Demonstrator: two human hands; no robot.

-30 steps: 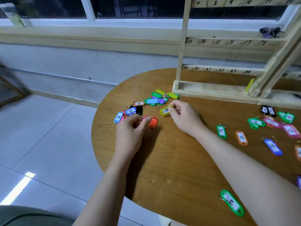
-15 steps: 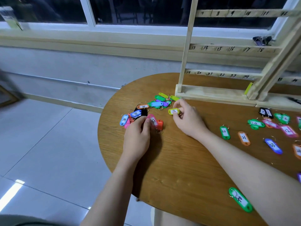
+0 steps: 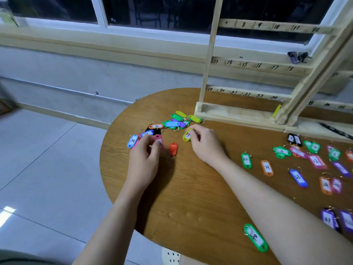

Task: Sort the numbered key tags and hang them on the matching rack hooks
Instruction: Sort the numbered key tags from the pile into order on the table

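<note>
A pile of coloured key tags (image 3: 174, 123) lies at the table's far left edge. My left hand (image 3: 145, 159) pinches a pink tag (image 3: 159, 140) at the near side of that pile. A red tag (image 3: 173, 149) lies face down just right of it. My right hand (image 3: 205, 144) pinches a yellow-green tag marked 14 (image 3: 187, 135). The wooden rack (image 3: 238, 113) stands at the back with numbered rails 7 to 24 visible. A yellow tag (image 3: 276, 111) hangs low on it.
Sorted tags lie spread on the right of the round wooden table (image 3: 191, 197): green 20 (image 3: 246, 160), orange 21 (image 3: 267, 167), blue 23 (image 3: 298, 178), purple 31 (image 3: 329, 219). A green tag (image 3: 255, 237) lies near the front edge. Tiled floor drops off to the left.
My left hand has taken up the pink tag and left the red one lying apart. My right hand has kept hold of tag 14 and shifted slightly.
</note>
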